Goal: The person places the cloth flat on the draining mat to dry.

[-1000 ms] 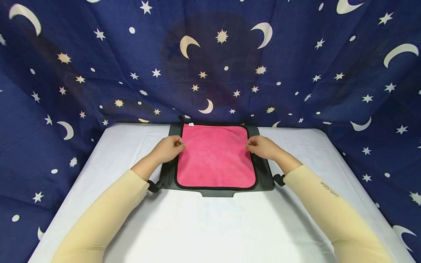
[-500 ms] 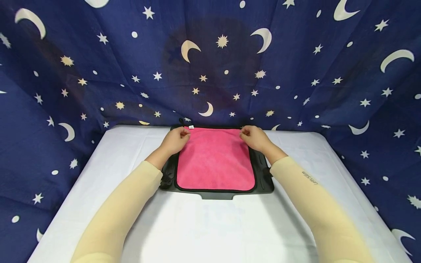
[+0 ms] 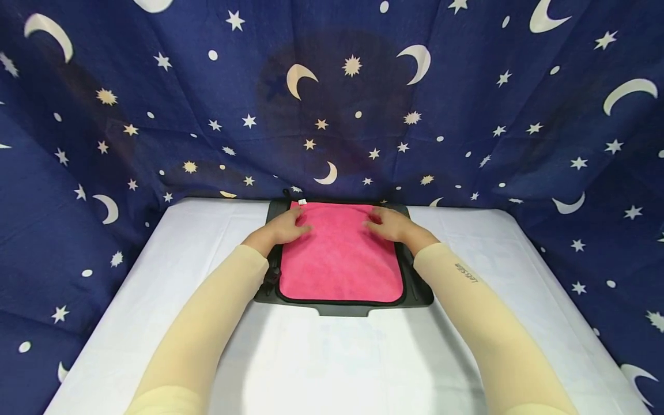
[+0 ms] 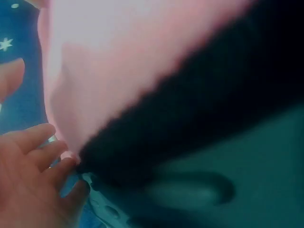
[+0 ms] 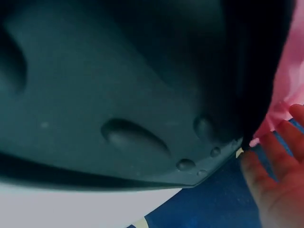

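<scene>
A pink cloth point(image 3: 339, 259) with black edging lies spread flat on a dark grey plastic board point(image 3: 342, 311). Over its far left part is my left hand point(image 3: 284, 227), thumb and fingers apart. Opposite, my right hand point(image 3: 391, 225) is above the far right part, its fingers loosely extended. The left wrist view has the left hand point(image 4: 33, 175) beside a corner of the cloth point(image 4: 118, 57), fingers spread. In the right wrist view, the right hand point(image 5: 280, 175) has its fingers against or just beside the cloth's edge; contact is hard to tell. Neither hand grips anything.
A white-covered table point(image 3: 332, 363) carries the board near its far edge. Behind and at both sides hangs a dark blue curtain point(image 3: 467, 127) with moons and stars. A small white tag point(image 3: 302, 202) sits at the cloth's far left corner.
Both hands have moved from the cloth's side edges up to its far corners, then inward over it. The fingers, pinched together before, have spread apart. The cloth looks unmoved on the board.
</scene>
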### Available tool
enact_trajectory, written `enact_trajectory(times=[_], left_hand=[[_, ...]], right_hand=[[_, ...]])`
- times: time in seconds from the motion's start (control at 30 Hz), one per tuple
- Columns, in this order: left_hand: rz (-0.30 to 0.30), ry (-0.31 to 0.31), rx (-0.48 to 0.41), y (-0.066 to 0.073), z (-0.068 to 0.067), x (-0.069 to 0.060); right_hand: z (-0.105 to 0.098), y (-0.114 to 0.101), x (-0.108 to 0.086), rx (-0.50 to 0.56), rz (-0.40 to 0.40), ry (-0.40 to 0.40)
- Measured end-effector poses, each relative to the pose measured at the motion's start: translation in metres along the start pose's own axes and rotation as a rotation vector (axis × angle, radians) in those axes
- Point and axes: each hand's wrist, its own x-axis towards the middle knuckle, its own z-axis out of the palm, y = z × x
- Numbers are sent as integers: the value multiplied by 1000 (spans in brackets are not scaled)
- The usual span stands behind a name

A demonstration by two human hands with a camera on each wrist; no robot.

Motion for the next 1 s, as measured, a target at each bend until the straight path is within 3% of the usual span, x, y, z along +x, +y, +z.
enact_trajectory(times=[0.1, 0.33, 0.57, 0.77, 0.87, 1.0], left_hand=[[-19, -52, 21, -1, 2, 1], [-80, -113, 208, 1, 2, 2], [-112, -140, 317, -4, -3, -3], [-131, -108, 354, -10, -4, -10], [-108, -85, 370, -9, -5, -14], [10, -87, 360, -2, -3, -21]], right_hand=[[2, 0, 0, 34, 39, -80], [2, -2, 2, -7, 112, -156], [1, 6, 3, -83, 157, -206], [-2, 12, -1, -38, 130, -196], [-4, 13, -7, -38, 85, -165], [-8, 8, -16, -52, -4, -120]])
